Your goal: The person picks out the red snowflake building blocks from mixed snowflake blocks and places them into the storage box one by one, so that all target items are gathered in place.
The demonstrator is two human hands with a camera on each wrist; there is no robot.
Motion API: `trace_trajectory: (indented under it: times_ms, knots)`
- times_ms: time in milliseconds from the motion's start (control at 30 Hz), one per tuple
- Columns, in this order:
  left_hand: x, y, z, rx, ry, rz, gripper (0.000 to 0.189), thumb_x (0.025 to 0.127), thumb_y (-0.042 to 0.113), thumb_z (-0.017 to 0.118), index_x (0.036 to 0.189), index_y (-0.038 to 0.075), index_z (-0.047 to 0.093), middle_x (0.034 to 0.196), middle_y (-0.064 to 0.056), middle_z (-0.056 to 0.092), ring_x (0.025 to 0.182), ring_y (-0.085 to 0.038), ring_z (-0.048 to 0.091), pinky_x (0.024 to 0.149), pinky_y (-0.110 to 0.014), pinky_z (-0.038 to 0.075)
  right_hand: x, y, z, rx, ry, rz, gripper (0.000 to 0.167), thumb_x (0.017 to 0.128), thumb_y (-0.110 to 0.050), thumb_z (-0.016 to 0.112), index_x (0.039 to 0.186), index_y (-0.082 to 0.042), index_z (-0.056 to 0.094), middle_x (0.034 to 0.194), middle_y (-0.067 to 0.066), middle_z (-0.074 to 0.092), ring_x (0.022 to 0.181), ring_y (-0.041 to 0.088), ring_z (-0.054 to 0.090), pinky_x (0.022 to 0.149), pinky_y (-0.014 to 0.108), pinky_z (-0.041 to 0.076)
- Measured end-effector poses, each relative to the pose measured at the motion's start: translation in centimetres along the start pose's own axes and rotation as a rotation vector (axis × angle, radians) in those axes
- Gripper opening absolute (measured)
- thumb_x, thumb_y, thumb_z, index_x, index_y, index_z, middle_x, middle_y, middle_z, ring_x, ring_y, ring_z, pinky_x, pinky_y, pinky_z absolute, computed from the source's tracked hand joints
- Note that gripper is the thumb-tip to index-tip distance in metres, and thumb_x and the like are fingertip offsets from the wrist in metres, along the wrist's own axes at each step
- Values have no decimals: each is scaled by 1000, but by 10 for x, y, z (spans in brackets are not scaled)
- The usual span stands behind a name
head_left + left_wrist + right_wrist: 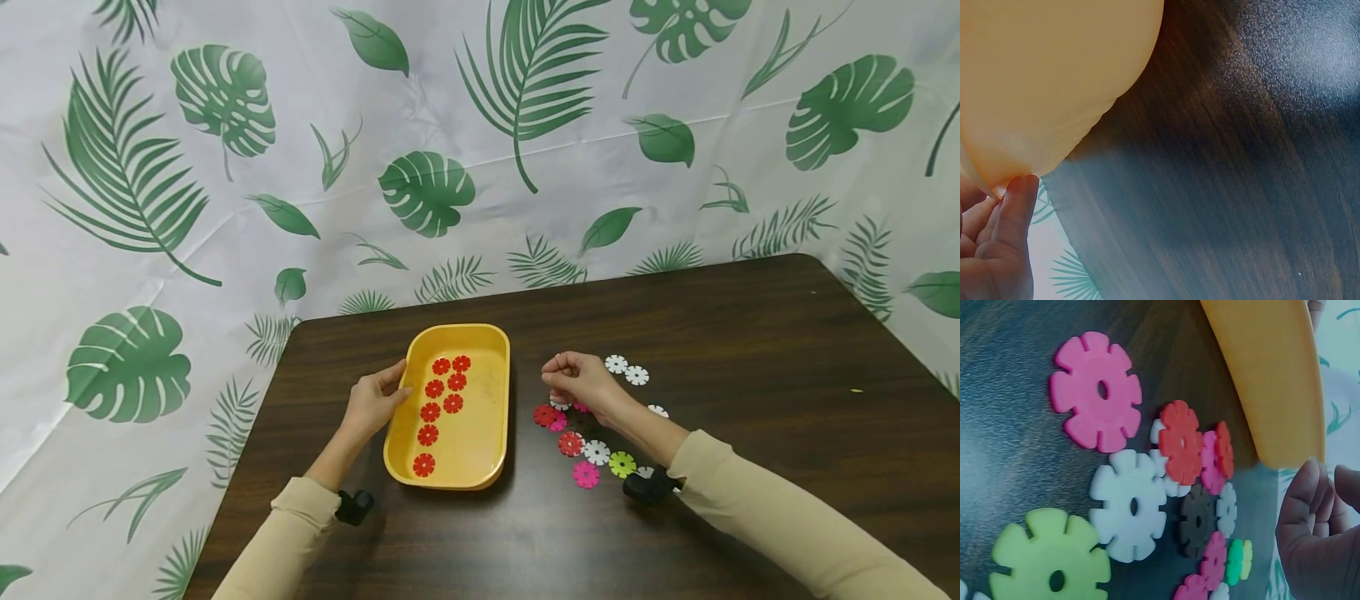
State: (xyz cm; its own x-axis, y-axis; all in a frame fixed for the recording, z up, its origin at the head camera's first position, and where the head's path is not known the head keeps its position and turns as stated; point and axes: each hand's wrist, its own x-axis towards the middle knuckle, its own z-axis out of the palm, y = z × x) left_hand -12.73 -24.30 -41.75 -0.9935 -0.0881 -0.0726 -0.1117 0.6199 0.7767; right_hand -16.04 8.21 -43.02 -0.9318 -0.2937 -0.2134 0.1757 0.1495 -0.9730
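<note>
My left hand (372, 403) grips the left rim of a yellow plastic tray (504, 417), thumb over the edge and fingers against the outer wall. Several red notched discs (428, 435) lie inside the tray in two columns, toward its left side. Right of the tray, my right hand (588, 383) hovers over a loose spread of discs, its fingers loosely curled. In the right wrist view a gap shows between its thumb and fingertips (1310, 472), with nothing held there. Below it are a pink disc (1099, 392), a white disc (1129, 506) and a black disc (1197, 522).
More discs lie around the right forearm, among them a yellow-green disc (622, 464) and white discs (637, 375) farther back. The dark wooden table (787, 358) meets a leaf-print cloth (450, 100) along its back edge. A small yellow scrap (857, 390) lies at far right.
</note>
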Motion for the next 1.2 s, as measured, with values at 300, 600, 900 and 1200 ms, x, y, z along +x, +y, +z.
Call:
trace_trajectory:
  times_ms: [300,600,900,1200]
  knots:
    - [-1,0,0,-3,-3,-5,51,89,5,63,137,5,48,133,-18,54,110,-32,61,81,-37,56,-3,8,-3,-5,3,2,28,88,-5,63,110,12,57,86,12,61,69,12,61,65,24,58]
    - [-1,0,1,0,-2,-8,51,89,5,63,138,7,48,133,-17,54,110,-31,61,82,-36,56,-2,22,-3,-114,6,-39,27,86,-3,65,109,11,60,89,12,64,79,18,64,72,31,59]
    - [-2,1,1,2,0,-6,51,89,6,63,137,6,48,133,-17,54,111,-31,61,82,-37,56,-5,28,0,-261,-18,-85,28,84,-4,67,108,8,62,89,11,64,74,13,58,66,25,56]
    - [-1,0,2,0,1,-4,51,89,6,63,138,7,48,132,-17,54,109,-32,62,80,-36,57,-3,34,5,-380,1,-144,27,79,-5,72,103,5,66,84,8,62,72,12,56,62,20,51]
